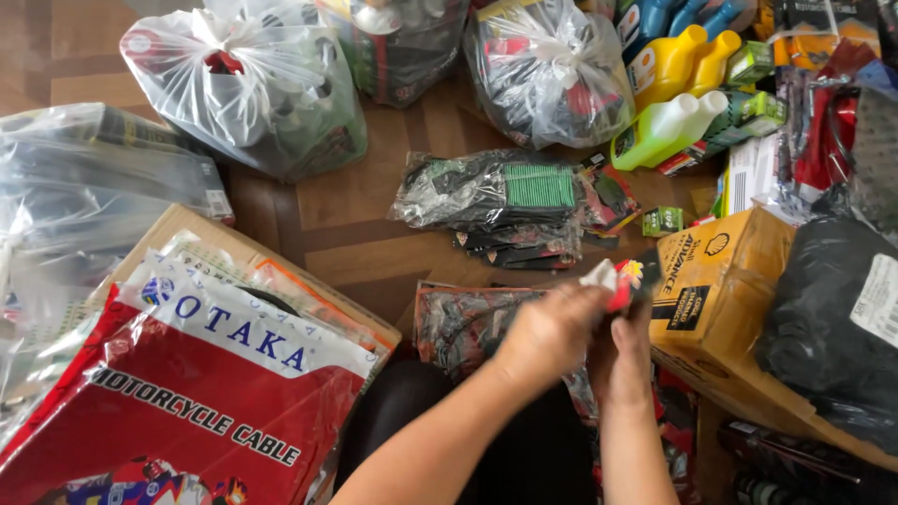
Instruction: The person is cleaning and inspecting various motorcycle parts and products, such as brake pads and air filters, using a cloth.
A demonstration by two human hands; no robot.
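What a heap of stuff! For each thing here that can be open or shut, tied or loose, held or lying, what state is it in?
Small red-and-white packet: held up in both hands.
Left hand: closed on the packet.
Right hand: gripping the packet from below.
Clear plastic bag with knotted top: tied shut, full.
Yellow-green plastic bottle: capped, lying on its side.
Yellow cardboard box: closed.
Red-and-white flat cable pack: sealed, lying flat.

A small red-and-white packet [621,279] sits at centre, pinched by the left hand [547,332] and the right hand [631,351]. At near left lies a large flat red-and-white bag [187,393] on a brown carton [178,229], and at right stands a yellow carton [716,281] beside a black bag with a white label [877,297]. Far off sit knotted clear bags [253,84], a clear packet with a green part [500,192], a small green box [662,221], and yellow and green bottles [669,84].
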